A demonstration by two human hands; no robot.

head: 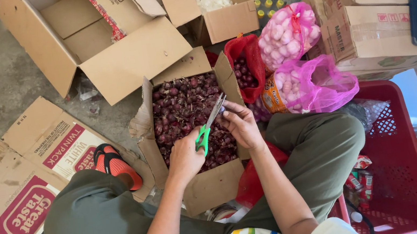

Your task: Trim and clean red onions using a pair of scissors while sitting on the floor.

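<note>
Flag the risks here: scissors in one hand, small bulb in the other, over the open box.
1. The scissors blades meet right at the right hand fingertips, which pinch something small; a slip could probably nick a finger.
2. The box of red shallots is full and its front flap sags, so bulbs may spill toward the lap.
3. The left hand works close above the pile; trimmings likely drop back among the uncut bulbs.
</note>
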